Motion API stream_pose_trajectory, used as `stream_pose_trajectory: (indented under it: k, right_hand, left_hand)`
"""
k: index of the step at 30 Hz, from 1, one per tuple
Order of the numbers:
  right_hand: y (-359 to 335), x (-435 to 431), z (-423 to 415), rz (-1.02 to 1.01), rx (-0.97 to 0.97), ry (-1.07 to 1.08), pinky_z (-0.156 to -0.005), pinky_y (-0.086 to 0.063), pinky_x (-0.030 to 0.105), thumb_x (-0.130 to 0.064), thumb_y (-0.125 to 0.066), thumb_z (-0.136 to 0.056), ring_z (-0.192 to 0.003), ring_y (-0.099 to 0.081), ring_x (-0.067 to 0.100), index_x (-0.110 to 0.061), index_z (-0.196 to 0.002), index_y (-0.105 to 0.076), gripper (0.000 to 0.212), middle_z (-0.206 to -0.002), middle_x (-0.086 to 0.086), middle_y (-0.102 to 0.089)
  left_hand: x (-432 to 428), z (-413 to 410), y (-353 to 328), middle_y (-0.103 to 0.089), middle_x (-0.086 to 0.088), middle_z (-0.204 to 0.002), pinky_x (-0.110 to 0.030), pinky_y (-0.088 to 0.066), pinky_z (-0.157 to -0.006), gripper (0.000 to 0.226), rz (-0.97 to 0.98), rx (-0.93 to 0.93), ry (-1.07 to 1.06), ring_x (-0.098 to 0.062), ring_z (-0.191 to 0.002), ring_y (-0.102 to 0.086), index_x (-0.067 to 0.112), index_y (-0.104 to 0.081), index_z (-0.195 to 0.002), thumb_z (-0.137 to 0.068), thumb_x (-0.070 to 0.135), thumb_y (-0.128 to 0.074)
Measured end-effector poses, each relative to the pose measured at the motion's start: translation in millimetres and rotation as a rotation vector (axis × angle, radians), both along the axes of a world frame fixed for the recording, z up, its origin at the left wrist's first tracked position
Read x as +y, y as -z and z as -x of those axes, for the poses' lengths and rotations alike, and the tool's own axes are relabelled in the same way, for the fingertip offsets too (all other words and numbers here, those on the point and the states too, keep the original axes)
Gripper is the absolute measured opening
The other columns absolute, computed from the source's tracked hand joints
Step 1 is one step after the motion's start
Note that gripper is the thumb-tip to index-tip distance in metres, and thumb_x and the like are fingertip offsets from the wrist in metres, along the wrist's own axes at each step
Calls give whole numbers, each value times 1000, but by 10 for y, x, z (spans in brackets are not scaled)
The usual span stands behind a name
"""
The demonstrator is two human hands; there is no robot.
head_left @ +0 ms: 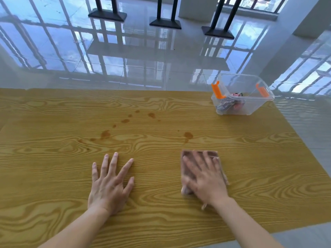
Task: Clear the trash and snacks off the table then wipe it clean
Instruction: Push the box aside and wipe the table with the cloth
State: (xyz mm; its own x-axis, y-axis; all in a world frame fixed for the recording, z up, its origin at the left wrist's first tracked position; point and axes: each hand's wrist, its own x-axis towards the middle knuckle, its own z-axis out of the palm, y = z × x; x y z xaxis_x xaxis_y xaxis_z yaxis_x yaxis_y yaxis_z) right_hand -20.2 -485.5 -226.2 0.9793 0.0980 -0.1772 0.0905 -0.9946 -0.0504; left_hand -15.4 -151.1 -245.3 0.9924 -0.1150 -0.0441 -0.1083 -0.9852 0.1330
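Observation:
A folded brown cloth [188, 158] lies flat on the wooden table [53, 167], right of centre. My right hand [204, 178] presses down on the cloth with fingers spread, slightly blurred. My left hand [109, 181] rests flat on the bare wood, fingers apart, holding nothing. Brown spill stains [105, 134] dot the table beyond both hands, with another stain [188, 135] just past the cloth. A clear plastic bin [250, 106] with orange latches stands at the far right corner, with snack wrappers [227, 104] inside.
The table's far edge runs across the middle of the view and its right edge slants past the bin. Beyond lies a glossy tiled floor [143, 59] with black table bases [107, 15] at the back.

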Motion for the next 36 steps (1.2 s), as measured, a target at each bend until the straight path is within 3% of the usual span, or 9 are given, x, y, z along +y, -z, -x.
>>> stream_pose_trajectory:
  k: [4, 11, 14, 17, 20, 23, 30, 34, 36]
  right_hand:
    - [-89, 239, -597, -80, 105, 386, -115, 22, 56, -81, -8, -88, -148, 30, 28, -55, -149, 16, 71, -162, -11, 27]
    - [74, 283, 146, -5, -33, -145, -118, -3, 56, -78, -21, -94, -154, 3, 27, -52, -154, -4, 69, -168, -10, 3]
    - [-27, -148, -306, 13, 14, 177, -120, 12, 52, -79, -7, -90, -152, 18, 23, -57, -148, 15, 67, -163, -15, 23]
    - [-95, -4, -736, -58, 96, 435, -118, 17, 55, -80, -8, -88, -150, 23, 28, -55, -150, 14, 71, -164, -10, 23]
    - [16, 356, -403, -24, 47, 74, -117, 16, 57, -76, -7, -92, -151, 22, 31, -52, -151, 15, 68, -166, -7, 19]
    - [51, 189, 91, 7, 15, -248, -117, 0, 56, -78, -22, -93, -154, 0, 29, -53, -154, -8, 67, -168, -9, 1]
    - [-58, -247, -1082, -78, 88, 366, -119, 17, 53, -82, -8, -86, -150, 24, 24, -61, -147, 12, 68, -163, -15, 22]
    - [-13, 99, -785, -54, 59, 115, -118, 18, 54, -80, -1, -88, -149, 29, 26, -54, -148, 20, 69, -162, -12, 26]
    - [81, 35, -211, 2, -30, -54, -120, 7, 54, -77, -9, -94, -152, 18, 26, -47, -155, 9, 70, -167, -10, 14]
  left_hand:
    - [-84, -56, -23, -5, -5, -164, -62, 7, -116, 67, -10, 63, -64, -28, -149, 13, 51, -11, -149, -86, 74, -13]
    - [-347, -245, 5, 11, -8, -163, -71, 14, -107, 78, -63, 102, -199, -34, -146, 22, 48, 10, -149, -79, 82, 7]
    - [-346, -221, 8, 5, -9, -164, -71, 11, -109, 79, -51, 82, -204, -35, -147, 16, 47, 4, -151, -80, 82, 6]
    - [-356, -230, -25, 5, -8, -164, -70, 11, -109, 80, -46, 89, -204, -34, -147, 16, 48, 2, -151, -79, 82, 5]
    - [-359, -218, -33, 5, -7, -164, -70, 9, -109, 80, -55, 92, -212, -34, -147, 16, 49, 3, -151, -78, 82, 6]
    - [-366, -224, -43, -1, -7, -164, -70, 7, -110, 81, -46, 82, -216, -34, -148, 11, 48, -2, -151, -79, 83, 2]
    - [-375, -232, -60, -10, -9, -163, -70, 5, -111, 79, -27, 60, -216, -35, -148, 4, 47, -13, -151, -81, 82, -7]
    - [-355, -221, -48, -1, -7, -164, -70, 6, -110, 80, -45, 67, -204, -34, -148, 10, 49, -3, -151, -79, 82, 1]
    - [-365, -220, -58, -6, -9, -164, -70, 5, -111, 80, -31, 64, -209, -35, -148, 6, 48, -8, -152, -80, 82, -3]
